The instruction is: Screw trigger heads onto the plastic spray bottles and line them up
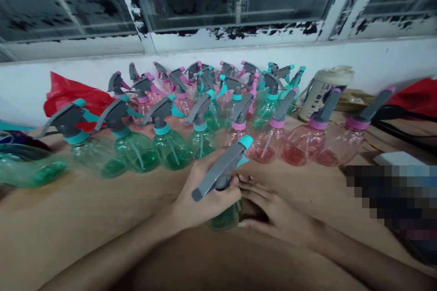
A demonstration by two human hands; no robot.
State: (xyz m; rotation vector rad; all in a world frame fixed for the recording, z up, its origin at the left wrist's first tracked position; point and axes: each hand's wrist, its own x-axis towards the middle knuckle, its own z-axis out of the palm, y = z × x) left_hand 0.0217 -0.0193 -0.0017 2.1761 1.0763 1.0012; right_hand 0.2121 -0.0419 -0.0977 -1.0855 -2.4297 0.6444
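Left side: open room on the table (85, 218), short of the green bottles (172, 152).
Left hand (191, 202): wrapped round the held bottle's neck (223, 219), toward the near edge — slack fingers could tip it.
Right hand (282, 209): loose beside it, contact unclear.
Right side: pink bottles (302, 145) crowd; a forward swing might topple one.

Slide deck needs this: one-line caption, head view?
Left hand gripping a green spray bottle, rows of green and pink bottles behind.
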